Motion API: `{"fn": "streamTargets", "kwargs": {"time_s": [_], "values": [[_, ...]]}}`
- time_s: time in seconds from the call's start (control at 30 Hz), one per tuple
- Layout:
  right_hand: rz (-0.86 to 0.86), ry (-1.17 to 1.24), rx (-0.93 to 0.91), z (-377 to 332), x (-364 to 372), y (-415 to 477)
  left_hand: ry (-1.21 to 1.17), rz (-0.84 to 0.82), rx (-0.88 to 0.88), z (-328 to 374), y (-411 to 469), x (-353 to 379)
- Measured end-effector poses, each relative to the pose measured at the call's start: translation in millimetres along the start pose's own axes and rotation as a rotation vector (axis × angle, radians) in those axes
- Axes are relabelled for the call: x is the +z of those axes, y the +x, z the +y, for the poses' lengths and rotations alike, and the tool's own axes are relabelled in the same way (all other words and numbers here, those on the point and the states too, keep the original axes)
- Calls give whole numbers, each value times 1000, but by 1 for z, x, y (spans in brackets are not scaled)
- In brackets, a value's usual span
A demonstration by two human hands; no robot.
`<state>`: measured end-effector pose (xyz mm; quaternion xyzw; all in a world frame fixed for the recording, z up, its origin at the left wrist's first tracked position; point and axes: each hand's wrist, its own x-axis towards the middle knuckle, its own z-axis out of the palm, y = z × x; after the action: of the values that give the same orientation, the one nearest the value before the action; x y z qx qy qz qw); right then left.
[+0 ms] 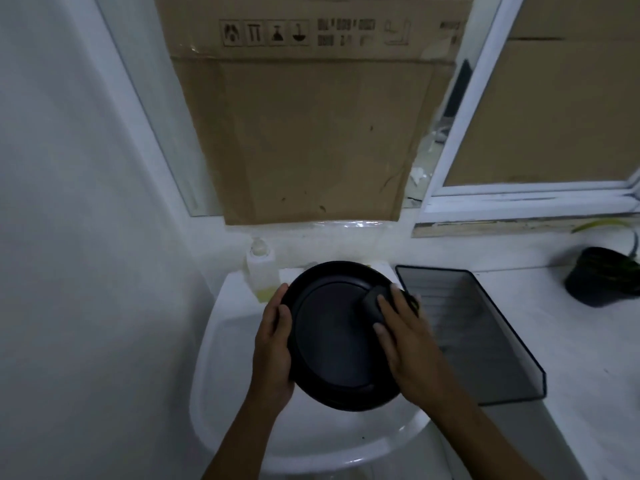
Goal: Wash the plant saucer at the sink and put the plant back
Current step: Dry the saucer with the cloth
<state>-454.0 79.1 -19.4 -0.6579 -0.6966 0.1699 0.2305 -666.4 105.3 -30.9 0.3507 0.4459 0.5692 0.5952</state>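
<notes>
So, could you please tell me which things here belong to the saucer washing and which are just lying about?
In use:
- saucer, held over the sink
- left hand on its rim
- right hand pressing a dark sponge on it
- potted plant, waiting on the counter

Lying about:
- soap bottle
- mesh tray
- cardboard

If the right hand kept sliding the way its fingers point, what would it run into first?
The right hand points up and left across the black saucer, pressing a dark scrubbing pad. Going straight on, it would likely meet the saucer's raised far rim first, then perhaps the clear bottle behind it; depth is unclear.
</notes>
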Motion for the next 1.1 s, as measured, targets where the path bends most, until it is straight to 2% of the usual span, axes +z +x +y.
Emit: {"fn": "streamTargets", "kwargs": {"time_s": [0.2,0.47,0.73,0.93,1.0,1.1], "values": [[127,168,206,42,-13,-18,33,-33,-12,-29,-11,53],[176,151,249,157,-74,-43,123,-76,-73,-94,-16,152],[45,84,236,289,-111,-46,781,-267,-92,-155,-12,233],[-41,118,172,335,-95,-22,1081,-341,1,-179,3,253],[-54,146,178,343,-87,-9,1172,-343,29,-186,16,254],[-58,172,180,354,-68,11,1459,-240,-41,-194,39,254]]}}
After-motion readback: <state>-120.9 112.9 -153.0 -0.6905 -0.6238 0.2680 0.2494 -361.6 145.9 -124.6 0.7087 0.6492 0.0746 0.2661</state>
